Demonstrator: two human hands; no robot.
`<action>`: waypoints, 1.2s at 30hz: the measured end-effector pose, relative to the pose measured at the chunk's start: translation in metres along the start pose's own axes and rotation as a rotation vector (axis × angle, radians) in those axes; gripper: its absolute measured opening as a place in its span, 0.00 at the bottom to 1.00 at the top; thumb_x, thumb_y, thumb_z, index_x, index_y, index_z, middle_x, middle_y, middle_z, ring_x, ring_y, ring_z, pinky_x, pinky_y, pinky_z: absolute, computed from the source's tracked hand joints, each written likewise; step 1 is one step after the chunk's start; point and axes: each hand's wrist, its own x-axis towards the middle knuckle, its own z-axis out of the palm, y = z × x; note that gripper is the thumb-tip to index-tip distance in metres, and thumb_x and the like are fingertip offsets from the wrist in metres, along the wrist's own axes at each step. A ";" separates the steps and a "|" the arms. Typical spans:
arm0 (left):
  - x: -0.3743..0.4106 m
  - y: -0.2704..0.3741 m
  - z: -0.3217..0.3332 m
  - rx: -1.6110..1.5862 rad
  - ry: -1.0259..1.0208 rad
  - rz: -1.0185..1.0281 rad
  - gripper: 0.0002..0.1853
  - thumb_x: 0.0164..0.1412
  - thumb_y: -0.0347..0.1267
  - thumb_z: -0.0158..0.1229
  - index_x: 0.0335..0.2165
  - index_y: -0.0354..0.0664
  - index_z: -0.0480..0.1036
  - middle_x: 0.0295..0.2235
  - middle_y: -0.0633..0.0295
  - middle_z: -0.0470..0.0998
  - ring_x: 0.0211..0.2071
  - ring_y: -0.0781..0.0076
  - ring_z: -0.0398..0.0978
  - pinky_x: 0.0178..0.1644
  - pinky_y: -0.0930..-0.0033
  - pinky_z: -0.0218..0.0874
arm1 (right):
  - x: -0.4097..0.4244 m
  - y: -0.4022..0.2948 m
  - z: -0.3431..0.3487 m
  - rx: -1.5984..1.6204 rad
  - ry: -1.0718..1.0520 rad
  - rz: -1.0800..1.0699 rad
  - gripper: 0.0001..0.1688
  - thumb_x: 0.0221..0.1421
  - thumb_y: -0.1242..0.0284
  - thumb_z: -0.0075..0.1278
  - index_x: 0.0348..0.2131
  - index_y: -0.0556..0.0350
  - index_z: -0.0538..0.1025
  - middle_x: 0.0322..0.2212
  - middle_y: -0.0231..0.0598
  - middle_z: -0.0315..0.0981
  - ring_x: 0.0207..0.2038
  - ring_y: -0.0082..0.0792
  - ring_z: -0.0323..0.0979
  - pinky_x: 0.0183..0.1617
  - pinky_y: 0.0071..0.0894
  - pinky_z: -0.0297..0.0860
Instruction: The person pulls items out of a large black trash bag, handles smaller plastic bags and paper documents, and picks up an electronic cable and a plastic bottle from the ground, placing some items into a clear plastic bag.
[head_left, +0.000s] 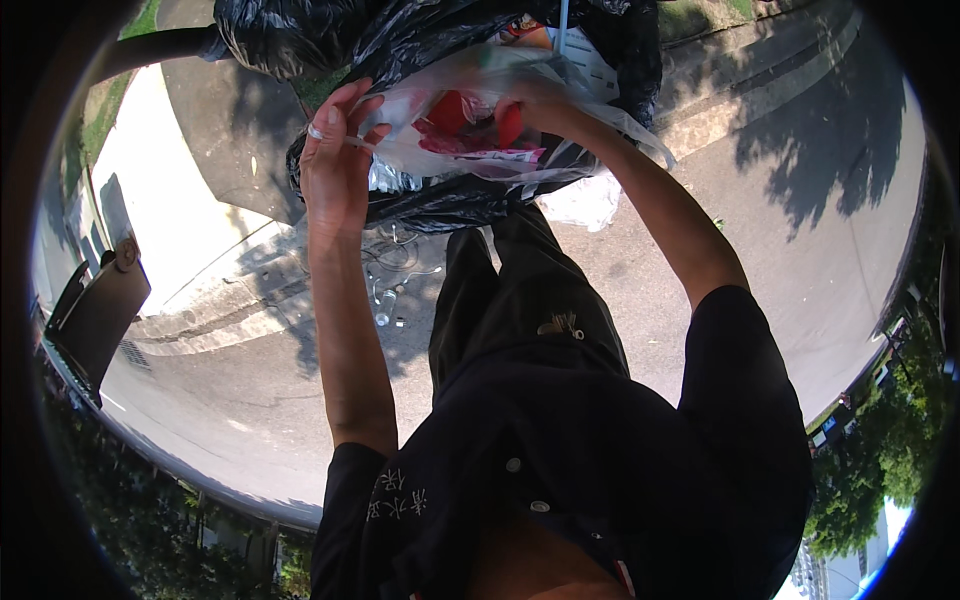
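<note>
My left hand (335, 146), with a ring on one finger, holds the rim of a translucent plastic bag (420, 154) at its left side. The bag's mouth is spread over a black garbage bag (457, 214). Inside the translucent bag lie red and pink plastic wrappers (457, 135). My right hand (536, 112) reaches into this bag from the right, its fingers against a red piece (510, 126). Film and blur partly hide those fingers, so their grip is unclear.
A knotted black bag (289, 34) bulges at the top left, near a dark curved bar (161, 51). Printed packaging (589, 64) and a light blue stick (562, 26) show behind. On the pavement lie a clear bottle (386, 307), cables (394, 255) and crumpled clear plastic (589, 202).
</note>
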 end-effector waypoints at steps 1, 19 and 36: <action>0.000 -0.001 0.001 -0.023 0.002 0.001 0.17 0.59 0.36 0.46 0.43 0.36 0.66 0.45 0.53 0.68 0.43 0.67 0.68 0.42 0.69 0.63 | -0.002 0.010 0.001 -0.049 0.006 0.033 0.09 0.41 0.80 0.47 0.25 0.50 0.77 0.23 0.37 0.74 0.30 0.34 0.72 0.35 0.31 0.67; 0.009 -0.010 0.004 -0.089 -0.055 -0.018 0.16 0.59 0.34 0.46 0.42 0.35 0.66 0.36 0.55 0.72 0.34 0.68 0.71 0.38 0.69 0.64 | 0.056 0.001 0.049 -0.103 0.352 -0.403 0.17 0.50 0.76 0.44 0.43 0.51 0.70 0.37 0.41 0.71 0.39 0.38 0.70 0.41 0.34 0.66; 0.012 -0.014 0.011 -0.113 -0.079 -0.043 0.16 0.58 0.34 0.48 0.43 0.34 0.67 0.35 0.55 0.73 0.34 0.69 0.71 0.39 0.70 0.63 | 0.058 0.128 0.007 -0.280 -0.016 -0.295 0.27 0.46 0.77 0.51 0.48 0.53 0.64 0.39 0.45 0.67 0.42 0.39 0.67 0.42 0.32 0.67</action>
